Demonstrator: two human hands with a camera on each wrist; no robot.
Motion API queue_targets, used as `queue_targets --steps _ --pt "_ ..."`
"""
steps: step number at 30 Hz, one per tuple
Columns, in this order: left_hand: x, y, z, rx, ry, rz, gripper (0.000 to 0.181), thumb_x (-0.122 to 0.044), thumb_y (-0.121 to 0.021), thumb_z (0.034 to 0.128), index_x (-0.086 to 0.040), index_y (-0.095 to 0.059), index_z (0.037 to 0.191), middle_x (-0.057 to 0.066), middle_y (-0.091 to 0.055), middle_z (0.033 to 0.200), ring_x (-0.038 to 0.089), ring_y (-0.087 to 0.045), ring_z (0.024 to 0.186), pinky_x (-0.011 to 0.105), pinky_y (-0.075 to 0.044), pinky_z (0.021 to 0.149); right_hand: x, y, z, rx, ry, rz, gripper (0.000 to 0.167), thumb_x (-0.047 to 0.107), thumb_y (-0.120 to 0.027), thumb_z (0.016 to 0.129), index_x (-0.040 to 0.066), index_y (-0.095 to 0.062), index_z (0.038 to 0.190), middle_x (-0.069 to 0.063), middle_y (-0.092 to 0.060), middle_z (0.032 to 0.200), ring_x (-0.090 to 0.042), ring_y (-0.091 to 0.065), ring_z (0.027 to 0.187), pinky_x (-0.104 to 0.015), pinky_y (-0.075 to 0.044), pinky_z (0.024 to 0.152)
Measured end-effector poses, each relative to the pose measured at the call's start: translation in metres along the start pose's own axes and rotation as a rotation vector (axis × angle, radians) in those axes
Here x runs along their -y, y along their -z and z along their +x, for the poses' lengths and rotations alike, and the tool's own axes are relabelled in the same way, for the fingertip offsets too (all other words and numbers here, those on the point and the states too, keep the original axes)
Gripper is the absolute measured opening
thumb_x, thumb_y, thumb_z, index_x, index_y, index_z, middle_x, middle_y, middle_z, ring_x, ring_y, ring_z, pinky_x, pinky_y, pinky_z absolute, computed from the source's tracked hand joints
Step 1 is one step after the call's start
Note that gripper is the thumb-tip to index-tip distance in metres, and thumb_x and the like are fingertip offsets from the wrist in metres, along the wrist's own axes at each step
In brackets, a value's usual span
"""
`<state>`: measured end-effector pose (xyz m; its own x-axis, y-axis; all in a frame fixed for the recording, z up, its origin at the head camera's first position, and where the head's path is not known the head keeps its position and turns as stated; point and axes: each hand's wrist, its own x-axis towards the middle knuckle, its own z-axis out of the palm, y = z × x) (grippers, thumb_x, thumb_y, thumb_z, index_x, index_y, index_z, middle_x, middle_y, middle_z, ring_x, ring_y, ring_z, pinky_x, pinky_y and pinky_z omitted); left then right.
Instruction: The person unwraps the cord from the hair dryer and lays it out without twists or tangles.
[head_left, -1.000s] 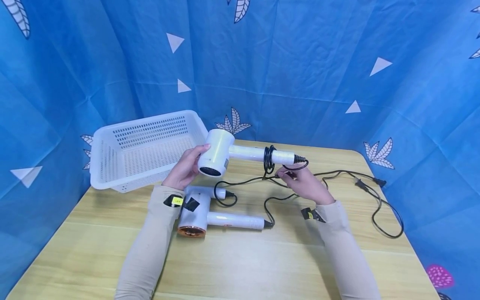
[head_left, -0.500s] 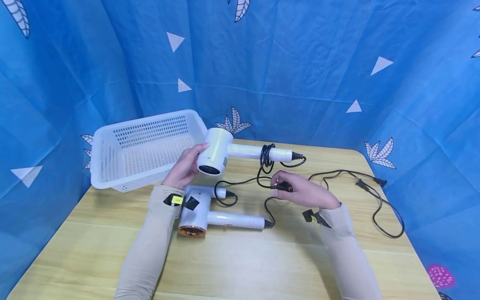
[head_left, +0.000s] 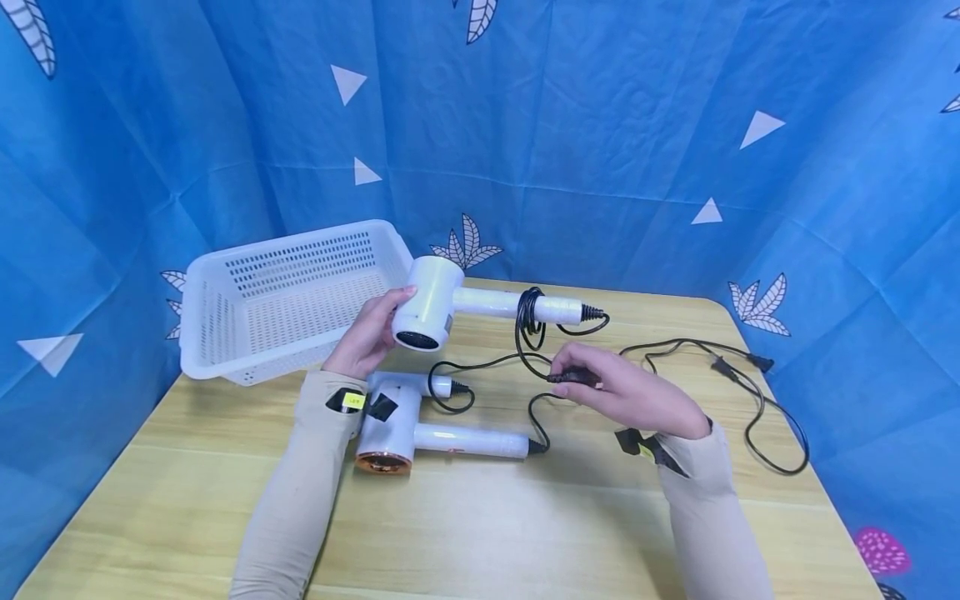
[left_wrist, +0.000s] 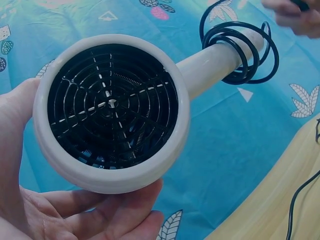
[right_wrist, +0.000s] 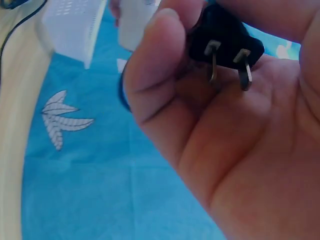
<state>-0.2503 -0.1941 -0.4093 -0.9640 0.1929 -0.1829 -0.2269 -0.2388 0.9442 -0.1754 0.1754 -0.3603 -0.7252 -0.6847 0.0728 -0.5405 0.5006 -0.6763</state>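
Observation:
My left hand (head_left: 367,335) grips a white hair dryer (head_left: 429,302) by its head, holding it above the table. In the left wrist view the dryer's round black grille (left_wrist: 112,106) faces the camera, with thumb and fingers around the rim. Several loops of black cord (head_left: 528,312) circle its handle. My right hand (head_left: 630,385) pinches the cord's black two-pin plug (head_left: 577,377); in the right wrist view its metal prongs (right_wrist: 244,75) point toward the palm. Below lies a second white hair dryer (head_left: 468,440) with a copper-coloured rim, partly behind the left wrist.
A white perforated plastic basket (head_left: 255,358) stands at the back left. Another white handle (head_left: 438,386) lies beside the second dryer. Black cords with plugs (head_left: 723,368) trail over the right side of the wooden table (head_left: 480,533). A blue curtain (head_left: 600,125) hangs behind.
The right hand has moved toward me and slightly right, drawing the plug away from the handle. The cord loops on the handle hang looser. The left hand has barely shifted.

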Motion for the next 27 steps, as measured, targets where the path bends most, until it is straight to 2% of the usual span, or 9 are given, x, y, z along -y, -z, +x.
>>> queue_targets --steps 2,5,10,12,15,18,23,27 --pt "0.0 -0.001 0.0 -0.001 0.003 0.008 0.06 -0.036 -0.057 0.1029 -0.002 -0.044 0.15 -0.007 -0.072 0.106 0.007 -0.069 0.096 0.02 -0.056 0.085 0.006 0.003 -0.004 -0.036 0.03 -0.012 0.007 0.023 -0.062 0.105 0.02 -0.063 0.111 0.004 -0.065 0.1 -0.01 -0.061 0.089 -0.025 -0.054 0.079" --pt "0.0 -0.002 0.0 -0.003 0.008 0.025 0.062 -0.038 -0.058 0.1024 -0.002 -0.044 0.151 -0.007 -0.071 0.108 0.008 -0.068 0.098 0.021 -0.055 0.088 0.011 0.008 -0.009 -0.109 0.085 -0.039 0.011 0.016 -0.064 0.104 0.022 -0.066 0.112 0.005 -0.068 0.104 -0.007 -0.063 0.095 -0.024 -0.055 0.085" --pt "0.001 -0.004 0.0 0.011 0.002 0.029 0.055 -0.036 -0.059 0.1021 -0.003 -0.05 0.145 -0.008 -0.072 0.105 0.008 -0.069 0.097 0.022 -0.055 0.089 0.014 0.012 -0.016 -0.306 0.2 -0.097 0.023 0.001 -0.065 0.099 0.013 -0.069 0.118 0.002 -0.071 0.112 -0.007 -0.064 0.099 -0.018 -0.052 0.089" --pt "0.001 -0.005 0.0 0.016 -0.005 0.025 0.051 -0.035 -0.057 0.1021 -0.003 -0.052 0.142 -0.008 -0.073 0.103 0.008 -0.07 0.095 0.023 -0.056 0.087 0.015 0.013 -0.016 -0.395 0.225 -0.101 0.026 -0.003 -0.064 0.098 0.008 -0.067 0.122 0.0 -0.07 0.108 -0.006 -0.062 0.094 -0.016 -0.051 0.084" --pt "0.002 -0.005 0.0 0.016 -0.002 0.033 0.053 -0.036 -0.057 0.1018 -0.003 -0.051 0.143 -0.007 -0.073 0.104 0.008 -0.07 0.096 0.023 -0.057 0.087 0.016 0.013 -0.014 -0.51 0.227 -0.069 0.027 -0.007 -0.06 0.099 0.001 -0.063 0.125 -0.003 -0.067 0.107 -0.006 -0.059 0.091 -0.014 -0.049 0.08" --pt "0.002 -0.006 -0.001 0.011 0.014 0.054 0.061 -0.039 -0.059 0.1008 -0.003 -0.048 0.149 -0.005 -0.07 0.111 0.009 -0.068 0.101 0.024 -0.056 0.09 0.017 0.013 -0.012 -0.586 0.217 -0.003 0.026 -0.01 -0.058 0.098 -0.005 -0.057 0.123 -0.004 -0.061 0.107 -0.005 -0.056 0.089 -0.015 -0.048 0.076" --pt "0.001 -0.008 -0.001 0.012 0.038 0.078 0.065 -0.043 -0.059 0.1007 -0.006 -0.045 0.152 -0.002 -0.066 0.119 0.011 -0.066 0.107 0.029 -0.053 0.097 0.016 0.011 -0.01 -0.684 0.211 0.106 0.027 -0.015 -0.059 0.095 -0.012 -0.05 0.121 0.0 -0.056 0.113 -0.009 -0.056 0.088 -0.014 -0.05 0.074" --pt "0.0 -0.008 -0.002 0.03 0.039 0.091 0.066 -0.043 -0.058 0.1008 -0.005 -0.044 0.153 -0.003 -0.066 0.118 0.011 -0.067 0.106 0.029 -0.053 0.096 0.014 0.012 -0.009 -0.737 0.2 0.167 0.028 -0.014 -0.057 0.096 -0.016 -0.046 0.122 -0.001 -0.057 0.107 -0.012 -0.055 0.087 -0.016 -0.05 0.072"
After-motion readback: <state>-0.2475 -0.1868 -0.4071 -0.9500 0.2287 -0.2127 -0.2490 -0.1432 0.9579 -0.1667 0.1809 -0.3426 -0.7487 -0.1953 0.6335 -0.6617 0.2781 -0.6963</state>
